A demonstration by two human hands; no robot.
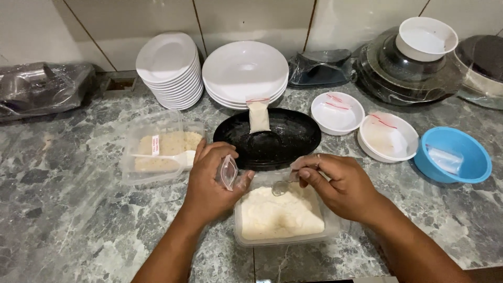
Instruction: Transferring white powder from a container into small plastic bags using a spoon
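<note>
Powder container [280, 217], a clear plastic tub of pale powder, is seen nearest the viewer on a grey marbled counter [78, 220] and serves as the landmark. Over its rear left corner, a small clear zip bag [228, 172] is pinched upright between the thumb and fingers of the left hand [209, 183], mouth turned toward the tub. Over its rear edge, the right hand [338, 186] is held with fingers closed around a small metal spoon [283, 186], whose bowl is just above the powder.

Left of the tub, a second clear container [157, 152] of coarser, yellower crumbs is set, lid open. Just behind the tub, a black oval dish [285, 139] is placed, with one filled bag [258, 115] leaning on its far rim. To the tub's right rear, two white bowls [361, 123] and a blue bowl [453, 154] holding empty bags are lined up.

Farthest back, stacked white plates [209, 71] and wrapped kitchenware are ranged against a pale tiled wall [251, 18].
</note>
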